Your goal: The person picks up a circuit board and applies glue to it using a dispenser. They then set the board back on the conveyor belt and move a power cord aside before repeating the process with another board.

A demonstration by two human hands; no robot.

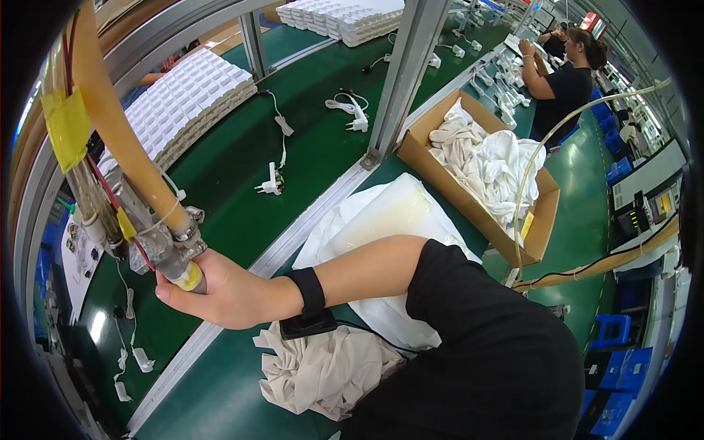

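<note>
My fingers [174,297] are curled round the clear lower end of the hose [121,121] at the left of the frame, with my right hand [238,292] just beneath its metal clamp [189,233]. I suppose I hold it there because the weight comes down from above and that slim end suits a grip. Only part of the digits shows; the rest wrap behind the tube, so there is little spread between them, though I can't tell how hard they press. My left hand is out of view. A black strap [310,290] sits on my wrist, above a heap of cream cloth [326,374] at the lower centre. Beyond my forearm lies a white wrap [381,213], and past that a box [539,231] right of centre, full of pale fabric [506,161], its walls probably keeping the pile together. A metal rail [323,209] runs slantwise over the green bench [315,176], and a post [403,81] rises from it. Behind the rail, one adapter [270,183] and another plug [357,121] lie well apart, likely so their cords don't tangle. White trays [187,103] are stacked at the upper left, perhaps to save room. At the upper right a co-worker [565,84] stands by more white parts [506,81].
</note>
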